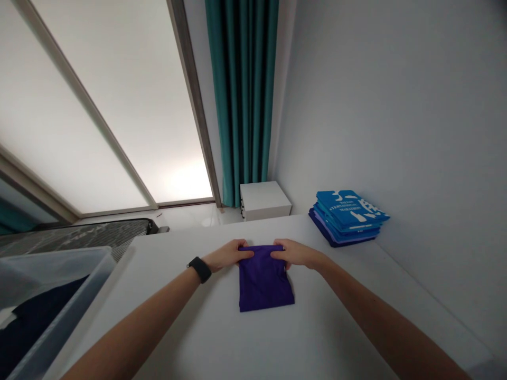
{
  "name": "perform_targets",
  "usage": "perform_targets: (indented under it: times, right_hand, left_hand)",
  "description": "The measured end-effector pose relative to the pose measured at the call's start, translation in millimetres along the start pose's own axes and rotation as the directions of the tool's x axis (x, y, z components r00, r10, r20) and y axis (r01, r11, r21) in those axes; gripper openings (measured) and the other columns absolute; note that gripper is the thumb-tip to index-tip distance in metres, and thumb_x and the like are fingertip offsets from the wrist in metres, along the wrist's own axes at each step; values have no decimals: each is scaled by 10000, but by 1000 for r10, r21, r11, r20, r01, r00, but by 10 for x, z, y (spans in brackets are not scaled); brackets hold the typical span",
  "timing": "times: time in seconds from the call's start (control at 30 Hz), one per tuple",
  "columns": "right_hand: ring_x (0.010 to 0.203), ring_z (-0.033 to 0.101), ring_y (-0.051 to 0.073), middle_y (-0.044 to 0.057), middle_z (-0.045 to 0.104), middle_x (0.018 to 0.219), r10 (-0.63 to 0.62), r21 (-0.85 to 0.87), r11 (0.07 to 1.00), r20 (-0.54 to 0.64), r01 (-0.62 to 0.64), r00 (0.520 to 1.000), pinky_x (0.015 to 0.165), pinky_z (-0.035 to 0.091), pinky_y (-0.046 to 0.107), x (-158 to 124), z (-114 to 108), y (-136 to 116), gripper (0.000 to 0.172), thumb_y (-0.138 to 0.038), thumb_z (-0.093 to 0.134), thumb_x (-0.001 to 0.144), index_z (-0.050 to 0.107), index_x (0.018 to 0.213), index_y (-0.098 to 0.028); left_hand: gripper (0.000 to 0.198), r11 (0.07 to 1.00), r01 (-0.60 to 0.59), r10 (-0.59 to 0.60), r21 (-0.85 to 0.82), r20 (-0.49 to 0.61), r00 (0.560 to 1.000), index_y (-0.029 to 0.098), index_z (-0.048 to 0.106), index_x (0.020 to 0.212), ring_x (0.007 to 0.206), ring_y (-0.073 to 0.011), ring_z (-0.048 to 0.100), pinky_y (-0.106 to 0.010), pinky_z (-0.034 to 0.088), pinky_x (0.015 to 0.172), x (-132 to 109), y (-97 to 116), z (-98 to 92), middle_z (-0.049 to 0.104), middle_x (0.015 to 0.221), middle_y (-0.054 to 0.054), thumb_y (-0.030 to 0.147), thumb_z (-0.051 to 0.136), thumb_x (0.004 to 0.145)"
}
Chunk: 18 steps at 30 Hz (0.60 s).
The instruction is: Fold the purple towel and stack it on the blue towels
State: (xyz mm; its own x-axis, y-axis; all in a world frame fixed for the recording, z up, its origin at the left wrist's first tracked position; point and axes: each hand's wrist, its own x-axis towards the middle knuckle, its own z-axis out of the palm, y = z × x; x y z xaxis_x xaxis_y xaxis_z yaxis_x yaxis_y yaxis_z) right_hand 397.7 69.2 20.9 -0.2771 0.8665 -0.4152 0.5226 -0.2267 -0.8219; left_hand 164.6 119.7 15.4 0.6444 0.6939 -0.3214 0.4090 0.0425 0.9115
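Note:
A purple folded cloth (264,282), which looks like a folded garment, lies on the white table (317,327) in front of me. My left hand (229,254) pinches its far left corner, thumb on top and fingers curled under the edge. At the far right corner, my right hand (293,253) grips the cloth in the same way. A dark watch (199,269) is on my left wrist. The near edge of the cloth rests flat on the tabletop.
A stack of folded blue and purple garments (348,219) sits at the table's back right, by the wall. To the left stands a translucent plastic bin (97,264) with dark cloth inside. Beyond the table are a white cabinet (265,200) and a teal curtain (245,105).

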Motion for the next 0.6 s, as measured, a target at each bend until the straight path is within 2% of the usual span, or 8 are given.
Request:
perform_targets:
  times: [0.17,0.33,0.47,0.6]
  right_hand:
    - [564,573,114,-15,603,686,-7,20,1000,53,6,999,462,466,195,63,-63,50,110,-277,587,840,528,861,-186]
    - [571,578,117,-23,600,683,-17,80,997,101,9,995,494,480,214,81,-99,49,118,-275,586,847,504,845,-189]
    - [626,580,121,-36,591,685,-87,222,972,34,77,996,556,463,218,52,-93,66,183,-300,637,808,487,833,-198]
    - [716,586,136,-31,595,770,-181,386,901,-76,197,980,653,467,252,-91,-133,38,283,-386,682,765,491,871,-206]
  left_hand:
    - [431,996,68,-73,65,91,993,162,539,768,663,-164,604,-276,482,601,-7,119,-69,607,705,-6,563,689,716]
    - [422,994,105,-100,-31,120,988,154,546,844,747,-175,622,-290,498,648,-62,143,-76,630,804,-28,525,706,722]
    - [385,983,24,-22,-185,14,1000,173,493,804,685,-126,582,-242,441,621,-79,80,-17,586,737,24,456,739,717]
    - [405,952,-55,28,-301,-94,995,193,437,782,635,-103,561,-212,403,582,-103,177,73,571,708,47,429,759,713]
